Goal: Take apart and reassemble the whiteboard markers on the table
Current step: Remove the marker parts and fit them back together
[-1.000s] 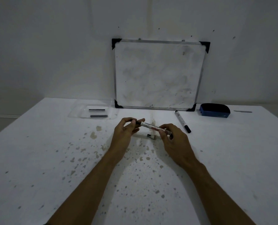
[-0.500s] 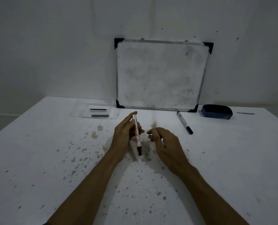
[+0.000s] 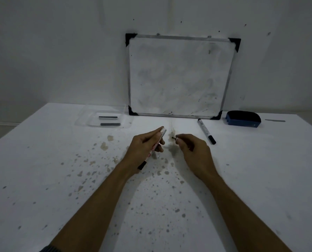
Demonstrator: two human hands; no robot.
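My left hand (image 3: pixel 144 150) grips a white marker with red print (image 3: pixel 154 147), held steeply with its black cap end down near my wrist and its open rear end up by my fingertips. My right hand (image 3: pixel 193 151) pinches a small dark end piece (image 3: pixel 173 138) between thumb and forefinger, a short gap to the right of the marker's upper end. A second marker (image 3: pixel 206 130), white with black ends, lies on the table to the right of my hands. Both hands hover over the stained white table (image 3: pixel 251 179).
A small whiteboard (image 3: pixel 180 75) leans against the wall at the back. A clear plastic tray (image 3: pixel 89 118) with two dark sticks sits at the back left. A blue eraser (image 3: pixel 243 119) rests at the back right, a thin grey strip (image 3: pixel 275 120) beyond it.
The marker went from both hands, lying crosswise, to my left hand alone, turned steeply upright. My right hand let go, picked a small dark piece off the table and raised it toward the marker's top.
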